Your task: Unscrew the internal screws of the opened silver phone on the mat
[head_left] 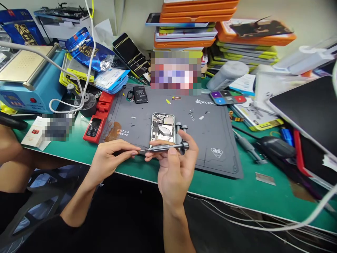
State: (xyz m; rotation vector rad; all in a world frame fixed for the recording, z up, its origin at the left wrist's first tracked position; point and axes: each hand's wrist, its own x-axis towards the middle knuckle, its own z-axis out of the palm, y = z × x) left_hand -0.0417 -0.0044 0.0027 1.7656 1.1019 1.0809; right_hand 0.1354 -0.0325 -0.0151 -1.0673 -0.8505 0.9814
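Note:
My right hand (175, 172) is closed around the handle of a slim grey precision screwdriver (163, 148), held nearly level with its bit to the left. At that bit, my left hand (112, 156) pinches thumb and forefinger together; any tiny part between them is hidden. Just behind the hands lies an opened smartphone (163, 127), its inner boards showing and its lower end partly covered by my right fingers. More grey screwdrivers (181, 127) stick out beside the phone's right edge. All this is above a dark grey work mat (210, 137).
A black phone battery (140, 94) and small loose parts (192, 116) lie on the mat. Left stand a red device (93, 128) and a blue heating plate machine (34, 84). Orange cases (198, 14) are stacked behind. Another person's arm (9, 147) shows at far left.

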